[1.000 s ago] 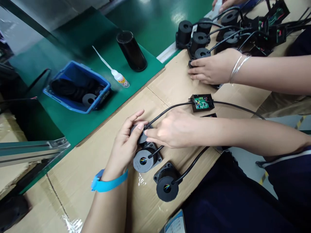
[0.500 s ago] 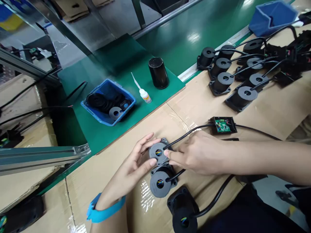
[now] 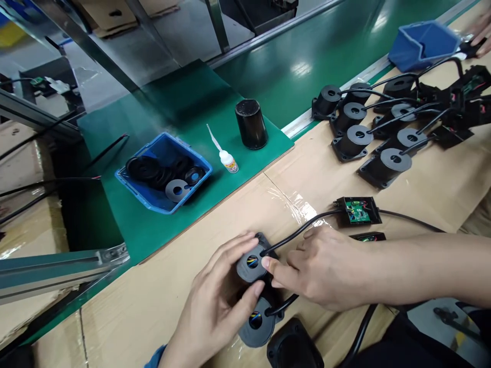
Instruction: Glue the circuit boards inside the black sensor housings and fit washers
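A black cylindrical housing with a square flange and a round grey cap (image 3: 249, 266) stands on the cardboard. Coloured wires show through the cap's centre hole, and a black cable (image 3: 295, 234) enters near its rim. My left hand (image 3: 215, 301) curves around the housing, fingers on the far side and thumb on the near side. With fingers curled, my right hand (image 3: 314, 268) presses a fingertip on the cap's edge beside the cable; its other fingertips are hidden. Just below my left thumb sits a second capped housing (image 3: 255, 332). A black housing (image 3: 293, 345) lies nearer me, partly out of view.
An open black box with a green circuit board (image 3: 358, 212) sits on the cable. Several capped housings (image 3: 351, 140) stand at the right. On the green mat are a blue bin (image 3: 153, 204) of parts, a small bottle (image 3: 229, 161) and a black cup-shaped piece (image 3: 251, 124). Another person's hand (image 3: 481, 33) shows top right.
My left hand has closed farther around the housing, its thumb now on the near side. My right fingertip stays by the cable. The view has shifted, and another person's hand has appeared top right.
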`<state>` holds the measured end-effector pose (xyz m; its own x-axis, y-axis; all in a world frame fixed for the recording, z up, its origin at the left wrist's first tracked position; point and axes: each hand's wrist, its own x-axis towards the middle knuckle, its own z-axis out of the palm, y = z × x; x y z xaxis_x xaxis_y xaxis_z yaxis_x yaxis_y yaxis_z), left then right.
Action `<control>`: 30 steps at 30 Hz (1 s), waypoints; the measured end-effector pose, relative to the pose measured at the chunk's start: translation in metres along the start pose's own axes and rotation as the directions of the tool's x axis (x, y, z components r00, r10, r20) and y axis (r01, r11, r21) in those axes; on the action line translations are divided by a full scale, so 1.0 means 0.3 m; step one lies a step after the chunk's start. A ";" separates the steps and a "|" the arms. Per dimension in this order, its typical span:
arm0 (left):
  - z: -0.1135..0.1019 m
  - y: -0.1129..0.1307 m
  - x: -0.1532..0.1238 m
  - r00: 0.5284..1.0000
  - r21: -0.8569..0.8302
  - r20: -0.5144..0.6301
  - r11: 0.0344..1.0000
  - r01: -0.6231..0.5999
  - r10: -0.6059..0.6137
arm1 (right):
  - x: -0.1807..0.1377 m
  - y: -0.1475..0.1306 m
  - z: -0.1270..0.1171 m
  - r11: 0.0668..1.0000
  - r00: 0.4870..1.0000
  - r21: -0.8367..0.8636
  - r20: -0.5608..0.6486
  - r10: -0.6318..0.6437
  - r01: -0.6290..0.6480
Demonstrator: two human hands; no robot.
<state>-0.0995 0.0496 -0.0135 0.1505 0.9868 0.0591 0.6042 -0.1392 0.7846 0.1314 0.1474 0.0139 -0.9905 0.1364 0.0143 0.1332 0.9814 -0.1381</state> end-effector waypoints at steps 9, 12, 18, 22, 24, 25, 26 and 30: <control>-0.001 0.049 -0.009 0.926 0.490 -0.049 0.817 -0.303 0.373 | -0.009 -0.005 0.013 1.000 0.989 -0.010 -0.146 -0.006 0.004; 0.012 0.077 -0.012 0.939 0.540 -0.021 0.794 -0.278 0.343 | -0.007 -0.006 0.012 1.000 0.982 -0.012 -0.191 -0.005 0.003; 0.032 0.093 -0.009 0.942 0.593 -0.068 0.773 -0.226 0.328 | -0.014 -0.005 -0.003 0.999 0.976 0.028 -0.218 0.024 -0.019; 0.036 0.098 -0.009 0.950 0.599 -0.077 0.775 -0.199 0.303 | -0.023 0.029 -0.030 0.994 0.920 0.084 -0.380 0.096 -0.070; 0.031 0.104 -0.007 0.960 0.610 -0.062 0.772 -0.179 0.272 | -0.020 0.058 -0.038 0.988 0.856 0.116 -0.495 0.146 -0.101; 0.027 0.105 -0.006 0.963 0.614 -0.046 0.768 -0.181 0.264 | -0.017 0.073 -0.039 0.985 0.836 0.130 -0.524 0.164 -0.112; 0.021 0.105 -0.003 0.965 0.618 -0.015 0.761 -0.198 0.263 | -0.013 0.087 -0.037 0.982 0.830 0.145 -0.528 0.179 -0.120; -0.004 0.086 0.003 0.936 0.604 0.139 0.721 -0.340 0.324 | 0.001 0.122 -0.010 0.970 0.852 0.206 -0.477 0.215 -0.130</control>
<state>-0.0846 0.0469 0.0075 0.4454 0.8668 0.2243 0.8573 -0.4851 0.1725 0.1362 0.1838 0.0119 -0.8001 0.3916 0.4545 0.2509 0.9065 -0.3394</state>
